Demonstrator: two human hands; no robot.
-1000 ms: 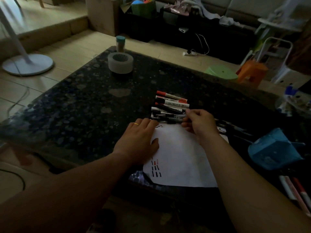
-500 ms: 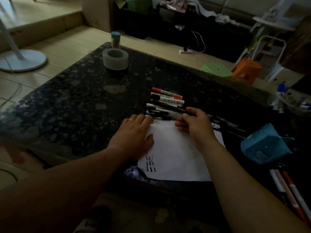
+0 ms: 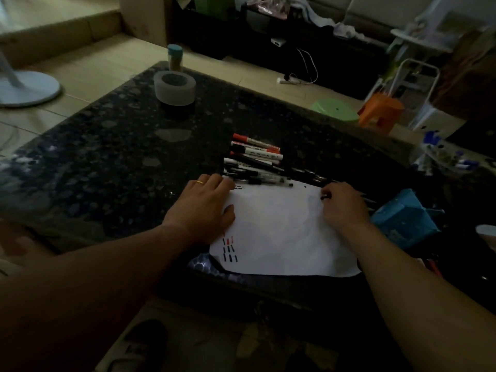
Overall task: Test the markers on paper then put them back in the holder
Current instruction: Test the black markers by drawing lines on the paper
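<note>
A white sheet of paper (image 3: 281,237) lies at the near edge of the dark granite table (image 3: 107,157), with short black and red test strokes (image 3: 229,249) at its lower left. My left hand (image 3: 205,208) rests flat on the paper's left edge, fingers apart, a gold ring on one finger. My right hand (image 3: 342,204) is at the paper's top right corner, fingers closed around a thin dark pen whose tip shows at the knuckles. A pile of red and black markers (image 3: 255,157) lies just beyond the paper. A blue holder (image 3: 402,218) lies tipped to the right.
A roll of tape (image 3: 174,87) and a small jar (image 3: 175,57) stand at the table's far left corner. More pens lie at the right edge (image 3: 432,264). A green stool (image 3: 335,110) and an orange stool (image 3: 381,108) stand on the floor beyond the table.
My right hand has moved from the marker pile to the paper's top right corner, carrying a dark pen. My left hand stays on the paper.
</note>
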